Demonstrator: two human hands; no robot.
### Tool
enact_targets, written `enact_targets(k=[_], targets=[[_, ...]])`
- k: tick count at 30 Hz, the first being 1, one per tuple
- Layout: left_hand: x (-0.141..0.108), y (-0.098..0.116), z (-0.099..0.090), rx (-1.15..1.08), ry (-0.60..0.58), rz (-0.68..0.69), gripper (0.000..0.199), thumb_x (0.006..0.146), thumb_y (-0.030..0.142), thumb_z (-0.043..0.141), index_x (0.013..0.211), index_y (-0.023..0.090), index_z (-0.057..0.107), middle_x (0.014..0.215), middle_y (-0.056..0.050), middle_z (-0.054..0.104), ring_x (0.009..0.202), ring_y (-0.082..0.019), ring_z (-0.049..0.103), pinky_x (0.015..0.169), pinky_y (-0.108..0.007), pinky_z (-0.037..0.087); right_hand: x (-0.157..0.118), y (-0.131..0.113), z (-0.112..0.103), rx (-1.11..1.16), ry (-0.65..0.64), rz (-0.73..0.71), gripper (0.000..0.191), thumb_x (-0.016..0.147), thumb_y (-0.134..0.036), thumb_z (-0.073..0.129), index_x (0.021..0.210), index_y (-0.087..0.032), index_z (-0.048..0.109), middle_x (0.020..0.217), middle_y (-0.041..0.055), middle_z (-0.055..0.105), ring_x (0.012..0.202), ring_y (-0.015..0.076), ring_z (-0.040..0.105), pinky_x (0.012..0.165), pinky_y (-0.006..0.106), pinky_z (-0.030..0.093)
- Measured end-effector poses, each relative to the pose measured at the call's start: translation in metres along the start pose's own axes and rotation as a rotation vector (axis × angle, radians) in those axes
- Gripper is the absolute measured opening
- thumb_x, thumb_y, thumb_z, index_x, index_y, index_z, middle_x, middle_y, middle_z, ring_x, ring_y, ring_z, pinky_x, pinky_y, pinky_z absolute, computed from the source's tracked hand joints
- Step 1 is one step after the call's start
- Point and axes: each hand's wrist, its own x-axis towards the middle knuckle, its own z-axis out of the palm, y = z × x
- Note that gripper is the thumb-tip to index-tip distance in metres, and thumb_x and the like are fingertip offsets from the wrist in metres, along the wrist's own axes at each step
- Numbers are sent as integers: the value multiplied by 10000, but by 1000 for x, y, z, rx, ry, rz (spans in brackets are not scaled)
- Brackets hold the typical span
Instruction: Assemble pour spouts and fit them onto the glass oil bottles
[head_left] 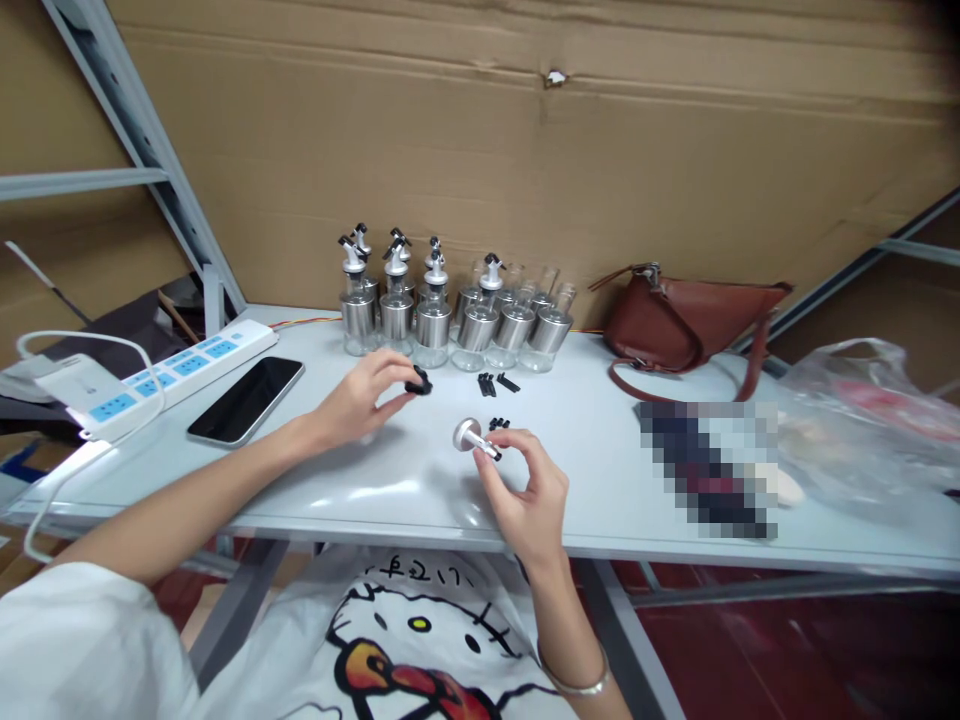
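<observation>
My left hand (367, 398) pinches a small black part (418, 381) between thumb and fingers, above the white table. Lower and to the right, my right hand (529, 490) grips a silver pourer top (469, 436) by its narrow end, its round disc pointing left. Small black pieces (499, 424) lie just behind the right hand, and more black pieces (488, 384) lie farther back. Behind them stand several glass bottles with steel bands (433, 325); those on the left carry silver-and-black pourers, as does one nearer the middle (491, 272). Several on the right have bare necks.
On the left are a black-screened phone (247, 400) and a white power strip (187, 372) with a cable. A brown leather bag (675, 320), a pixelated dark item (697, 470) and a clear plastic bag (862, 420) lie right. Cardboard (450, 130) rises behind the table (337, 500).
</observation>
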Motion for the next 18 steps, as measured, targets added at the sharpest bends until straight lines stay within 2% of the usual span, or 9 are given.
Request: enact_targets(k=[3, 8, 13, 18], targets=[[-5, 18, 6, -41, 26, 158, 168, 921, 133, 504, 1056, 225, 547, 963, -54, 646, 888, -169, 615, 799, -325, 516, 0, -1, 0, 35, -17, -62, 148, 818, -93, 596, 870, -227, 558, 798, 12, 678, 724, 168, 646, 701, 321, 520], [-11, 27, 11, -73, 55, 191, 180, 931, 146, 519, 1089, 232, 524, 929, -47, 659, 854, -164, 630, 775, -317, 533, -1, -2, 0, 73, -75, -118, 190, 779, -66, 597, 846, -229, 527, 789, 19, 679, 740, 178, 661, 704, 339, 529], [-7, 31, 9, -165, 83, 84, 218, 913, 184, 597, 1123, 181, 540, 869, -40, 655, 796, -148, 626, 745, -281, 537, -3, 0, -1, 54, -103, -137, 176, 789, -77, 595, 864, -227, 540, 789, 22, 692, 726, 178, 661, 680, 331, 537], [-3, 38, 8, -298, 47, -68, 158, 887, 233, 644, 1026, 161, 622, 860, -43, 663, 728, -129, 606, 695, -268, 540, 0, 0, 0, -18, -114, -158, 188, 844, -79, 561, 961, -214, 619, 823, 36, 719, 721, 167, 662, 674, 314, 527]])
